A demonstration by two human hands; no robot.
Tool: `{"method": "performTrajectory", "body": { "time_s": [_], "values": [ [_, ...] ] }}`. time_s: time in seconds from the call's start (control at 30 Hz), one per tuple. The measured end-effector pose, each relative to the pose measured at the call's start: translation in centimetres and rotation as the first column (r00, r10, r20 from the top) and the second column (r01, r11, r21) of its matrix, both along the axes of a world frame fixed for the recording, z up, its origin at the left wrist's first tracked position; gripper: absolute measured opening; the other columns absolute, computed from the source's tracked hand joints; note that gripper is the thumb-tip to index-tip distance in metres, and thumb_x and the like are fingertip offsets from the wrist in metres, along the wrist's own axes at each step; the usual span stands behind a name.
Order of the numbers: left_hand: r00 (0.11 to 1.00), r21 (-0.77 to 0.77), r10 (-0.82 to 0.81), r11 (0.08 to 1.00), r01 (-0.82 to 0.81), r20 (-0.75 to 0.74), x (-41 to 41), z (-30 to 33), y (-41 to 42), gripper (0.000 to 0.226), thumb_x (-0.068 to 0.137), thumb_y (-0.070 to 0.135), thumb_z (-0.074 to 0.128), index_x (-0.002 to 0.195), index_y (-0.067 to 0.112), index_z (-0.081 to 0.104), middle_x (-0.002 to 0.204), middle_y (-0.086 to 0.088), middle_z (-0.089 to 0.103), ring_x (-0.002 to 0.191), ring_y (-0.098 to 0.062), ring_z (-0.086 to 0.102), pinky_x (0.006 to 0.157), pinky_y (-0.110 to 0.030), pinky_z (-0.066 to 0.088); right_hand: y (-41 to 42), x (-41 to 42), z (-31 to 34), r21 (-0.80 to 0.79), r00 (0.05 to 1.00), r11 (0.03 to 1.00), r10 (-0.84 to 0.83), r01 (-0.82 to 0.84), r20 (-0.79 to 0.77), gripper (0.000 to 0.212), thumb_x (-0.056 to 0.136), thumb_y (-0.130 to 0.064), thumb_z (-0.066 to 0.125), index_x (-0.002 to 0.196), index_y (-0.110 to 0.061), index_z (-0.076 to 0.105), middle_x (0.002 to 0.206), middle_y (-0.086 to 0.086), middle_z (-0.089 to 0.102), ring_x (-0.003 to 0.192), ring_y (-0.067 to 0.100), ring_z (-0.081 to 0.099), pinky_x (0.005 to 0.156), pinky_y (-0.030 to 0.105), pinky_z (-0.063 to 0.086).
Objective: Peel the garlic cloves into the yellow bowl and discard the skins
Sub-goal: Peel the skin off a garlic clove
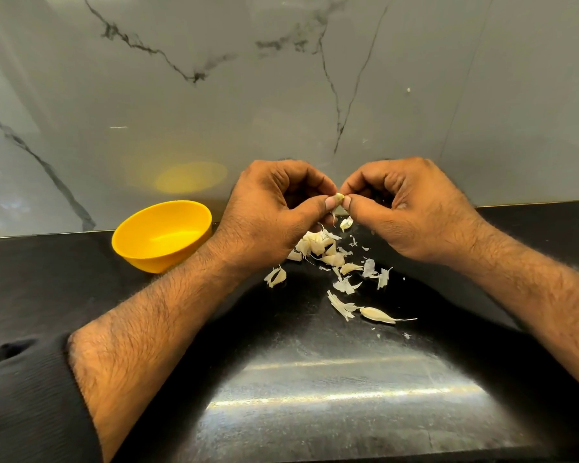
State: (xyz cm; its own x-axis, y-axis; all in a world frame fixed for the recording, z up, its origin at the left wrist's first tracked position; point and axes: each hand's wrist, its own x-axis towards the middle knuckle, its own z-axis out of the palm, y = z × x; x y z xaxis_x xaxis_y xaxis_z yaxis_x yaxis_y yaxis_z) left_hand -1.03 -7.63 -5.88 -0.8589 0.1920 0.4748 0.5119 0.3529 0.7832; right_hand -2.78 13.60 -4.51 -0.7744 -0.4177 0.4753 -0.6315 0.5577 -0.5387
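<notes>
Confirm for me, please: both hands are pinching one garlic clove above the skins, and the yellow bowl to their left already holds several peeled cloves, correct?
Not quite. The head view shows the yellow bowl empty, with no cloves inside. The rest holds: the left hand and right hand pinch one garlic clove above the skins, and the bowl sits to their left.

The near half of the dark desk (331, 389) lies bare between the two forearms. Farther back, a scatter of garlic skins and cloves (328, 259) litters the middle, directly under both hands. The yellow bowl (163, 235) stands at the back left, just beside the left wrist. The marble wall (281, 95) closes off the far edge.
</notes>
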Motion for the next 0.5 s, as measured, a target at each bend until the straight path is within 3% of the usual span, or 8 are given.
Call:
{"method": "performTrajectory", "body": {
  "time_s": [0.17, 0.3, 0.5],
  "values": [
    [0.996, 0.138, -0.046, 0.990, 0.035, 0.075, 0.26, 0.28, 0.15, 0.010, 0.095, 0.002, 0.076, 0.105, 0.001, 0.075, 0.088, -0.011, 0.079, 0.079, -0.026, 0.079, 0.068, -0.033, 0.065, 0.21, -0.39, -0.11, -0.204, 0.986, 0.979, 0.054, -0.020, 0.160, 0.010, 0.095, -0.019, 0.074, 0.087, -0.017, 0.079, 0.070, 0.008, 0.071, 0.059, 0.024, 0.064, 0.058, 0.035, 0.059],
    [0.982, 0.210, -0.083, 0.977, 0.046, 0.172, 0.19, 0.20, 0.16, 0.012, 0.097, 0.001, 0.072, 0.109, 0.002, 0.074, 0.088, -0.015, 0.079, 0.080, -0.033, 0.079, 0.069, -0.039, 0.066, 0.11, -0.69, -0.38, -0.358, 0.941, 0.934, 0.100, 0.024, 0.324, 0.009, 0.095, -0.009, 0.073, 0.089, -0.008, 0.079, 0.069, 0.012, 0.069, 0.059, 0.025, 0.059, 0.056, 0.033, 0.057],
    [0.980, 0.208, -0.087, 0.977, 0.049, 0.178, 0.47, 0.46, 0.22, 0.027, 0.086, 0.002, 0.083, 0.111, 0.003, 0.073, 0.095, -0.013, 0.081, 0.086, -0.028, 0.080, 0.070, -0.033, 0.065, 0.23, -0.63, -0.27, -0.440, 0.881, 0.897, 0.174, 0.043, 0.441, 0.010, 0.096, -0.010, 0.072, 0.097, -0.003, 0.078, 0.069, 0.008, 0.065, 0.054, 0.017, 0.054, 0.055, 0.031, 0.054]
  ]
}}
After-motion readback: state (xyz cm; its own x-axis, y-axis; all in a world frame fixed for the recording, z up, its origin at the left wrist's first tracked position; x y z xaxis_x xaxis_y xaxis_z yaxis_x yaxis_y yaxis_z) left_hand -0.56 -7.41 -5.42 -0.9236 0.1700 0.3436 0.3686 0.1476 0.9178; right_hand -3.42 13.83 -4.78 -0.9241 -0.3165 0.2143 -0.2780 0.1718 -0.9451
